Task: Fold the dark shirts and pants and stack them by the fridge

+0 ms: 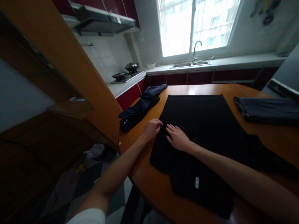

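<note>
A black long-sleeved top (198, 115) lies spread flat on the wooden table (137, 161), its straight hem toward the window. One sleeve stretches off to the right, and a small white label (197, 183) shows near the neck end, closest to me. At the garment's left edge, my left hand (152, 129) is closed, fingers pinching the black cloth. Just right of it, my right hand (177, 137) rests palm down on the top with its fingers stretched out. My right forearm crosses over the cloth and hides part of it.
Dark blue clothing (144, 104) lies bunched at the table's far left. A folded dark grey cloth (271, 109) lies at the right. Beyond stand a counter with a sink (182, 65) and a stove (126, 77) with pans. A wooden partition (93, 84) rises on the left.
</note>
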The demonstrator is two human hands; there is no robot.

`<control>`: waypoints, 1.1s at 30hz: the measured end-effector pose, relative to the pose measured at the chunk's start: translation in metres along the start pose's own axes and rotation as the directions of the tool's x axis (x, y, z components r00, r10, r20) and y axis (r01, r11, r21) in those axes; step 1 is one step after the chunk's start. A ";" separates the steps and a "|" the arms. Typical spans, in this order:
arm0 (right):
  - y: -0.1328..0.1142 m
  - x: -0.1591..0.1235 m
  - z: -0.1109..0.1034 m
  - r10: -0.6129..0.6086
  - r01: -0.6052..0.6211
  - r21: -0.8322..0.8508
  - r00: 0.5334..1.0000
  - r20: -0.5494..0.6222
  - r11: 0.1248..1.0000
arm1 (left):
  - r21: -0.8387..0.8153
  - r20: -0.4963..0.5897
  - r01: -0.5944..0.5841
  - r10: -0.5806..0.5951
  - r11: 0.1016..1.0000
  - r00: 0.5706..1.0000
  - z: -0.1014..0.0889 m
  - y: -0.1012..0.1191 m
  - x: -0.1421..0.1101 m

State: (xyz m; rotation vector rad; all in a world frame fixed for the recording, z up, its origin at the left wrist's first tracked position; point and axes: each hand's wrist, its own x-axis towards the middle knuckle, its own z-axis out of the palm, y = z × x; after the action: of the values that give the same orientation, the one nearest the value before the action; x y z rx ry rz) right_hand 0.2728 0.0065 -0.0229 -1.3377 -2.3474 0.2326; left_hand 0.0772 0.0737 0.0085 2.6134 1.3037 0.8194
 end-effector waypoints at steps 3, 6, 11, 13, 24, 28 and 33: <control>0.001 0.001 0.002 0.000 0.000 0.006 1.000 -0.003 1.000 | 0.125 0.096 0.011 -0.023 0.992 0.995 0.000 0.001 -0.001; 0.002 0.001 0.003 -0.007 0.007 0.001 1.000 -0.014 1.000 | 0.210 0.128 0.011 -0.038 0.978 0.991 -0.001 0.002 -0.002; 0.001 0.001 0.003 -0.007 0.007 -0.015 1.000 -0.013 1.000 | 0.249 0.100 -0.053 0.029 0.967 0.995 -0.002 0.008 -0.002; 0.001 0.001 0.002 -0.007 0.007 -0.015 1.000 -0.011 1.000 | 0.236 0.120 -0.057 0.029 0.970 0.992 -0.001 0.010 -0.003; 0.001 0.000 0.001 -0.006 0.006 -0.002 1.000 -0.015 1.000 | 0.242 0.216 0.023 -0.077 0.970 0.973 0.017 0.013 -0.012; 0.001 0.000 0.002 -0.004 0.004 -0.001 1.000 -0.011 1.000 | 0.293 0.293 -0.020 -0.070 0.956 0.954 0.020 0.019 -0.029; 0.001 0.001 0.004 -0.010 0.010 -0.007 1.000 -0.027 1.000 | 0.328 0.382 0.045 -0.176 0.944 0.907 0.016 0.021 -0.039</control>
State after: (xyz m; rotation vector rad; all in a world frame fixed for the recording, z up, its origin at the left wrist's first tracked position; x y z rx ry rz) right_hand 0.2719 0.0078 -0.0263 -1.3236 -2.3337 0.2021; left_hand 0.0817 0.0329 -0.0143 2.6945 1.5322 0.0329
